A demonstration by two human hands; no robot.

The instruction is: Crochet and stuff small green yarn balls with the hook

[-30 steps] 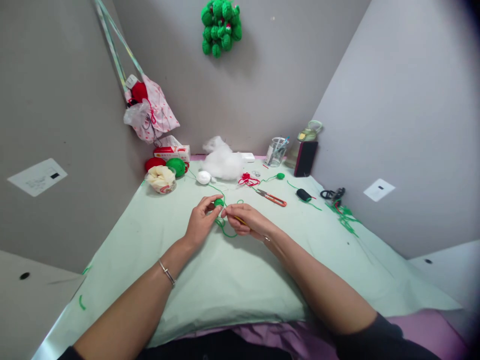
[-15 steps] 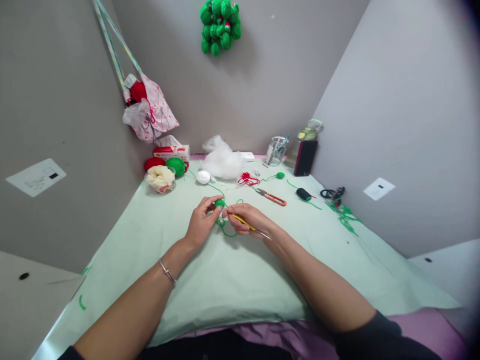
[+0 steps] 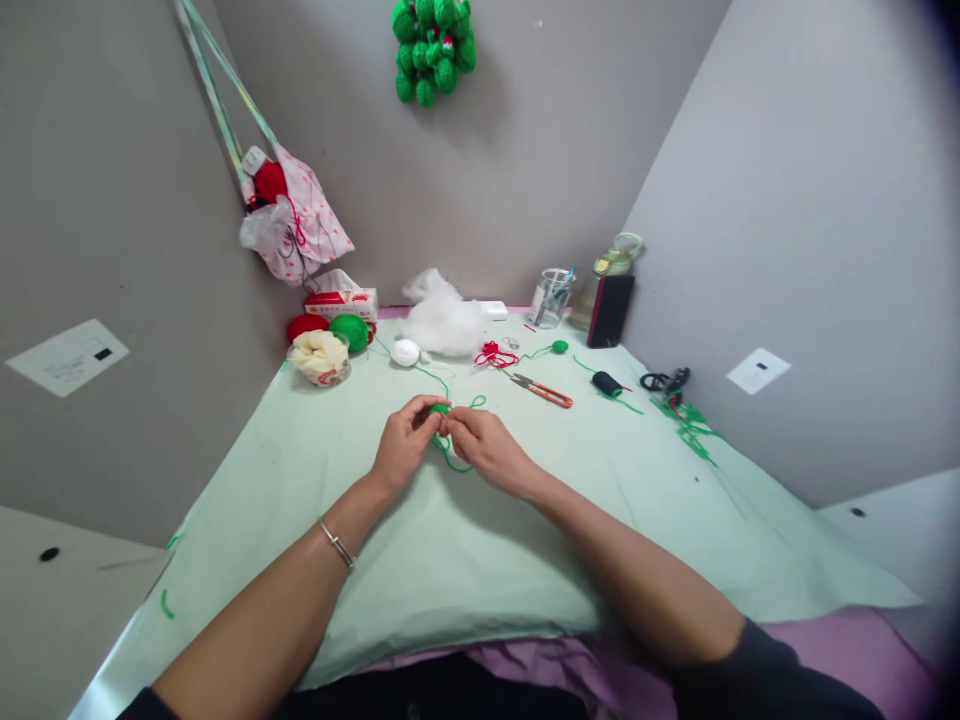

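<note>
My left hand (image 3: 403, 445) is closed on a small green crochet piece (image 3: 439, 409), pinched between thumb and fingers. Close against it, my right hand (image 3: 491, 450) is also closed, its fingertips meeting the piece. It grips a crochet hook whose yellow handle is now hidden behind the turned hand. Green yarn (image 3: 456, 468) hangs in loops below and between the hands. Another strand runs back from the piece toward the green yarn ball (image 3: 349, 333).
Orange-handled thread snips (image 3: 544, 391), red yarn (image 3: 496, 355) and white stuffing (image 3: 444, 322) lie beyond my hands. A tub (image 3: 321, 359) stands at the left. A glass of pens (image 3: 553, 300), a phone (image 3: 610, 312) and a dark yarn spool (image 3: 606, 384) are at the right.
My right hand has rolled over, palm downward, and moved slightly in toward the left hand. The hook's yellow handle and shaft, seen before, are out of sight now. My left hand keeps its hold.
</note>
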